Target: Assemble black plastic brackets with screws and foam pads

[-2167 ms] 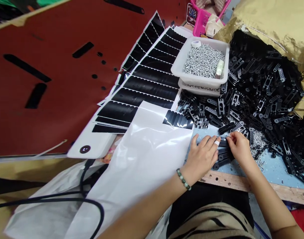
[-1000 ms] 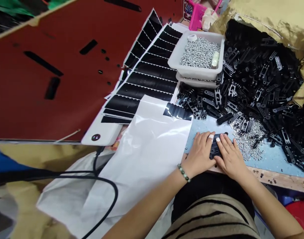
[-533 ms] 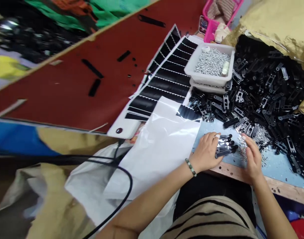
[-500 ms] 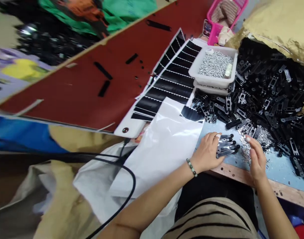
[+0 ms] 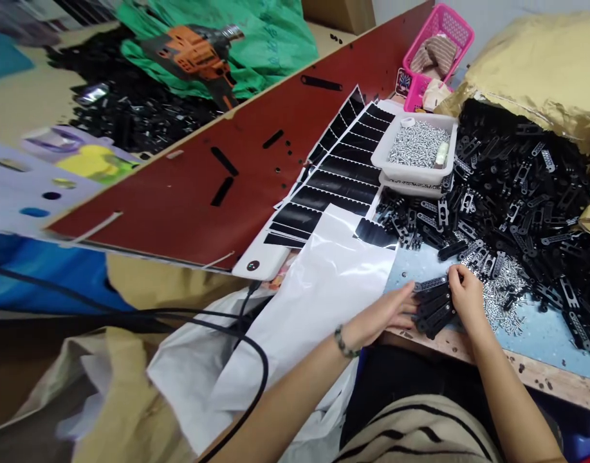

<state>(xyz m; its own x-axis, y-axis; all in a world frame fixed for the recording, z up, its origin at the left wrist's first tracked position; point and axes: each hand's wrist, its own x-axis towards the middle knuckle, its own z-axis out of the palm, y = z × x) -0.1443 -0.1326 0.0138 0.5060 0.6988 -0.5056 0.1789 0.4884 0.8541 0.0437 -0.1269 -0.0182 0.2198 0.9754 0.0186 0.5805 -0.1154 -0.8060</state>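
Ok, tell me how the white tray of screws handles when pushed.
The white plastic tray probably feels heavy for its size, being full of silver screws. Sitting on a second tray, it could slide or tip if shoved. Its thin walls may flex.

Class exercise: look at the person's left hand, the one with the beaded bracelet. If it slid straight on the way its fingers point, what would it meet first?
The left hand would most likely meet the small stack of black slotted brackets first. Its fingertips look almost against them, though depth is hard to judge from this view.
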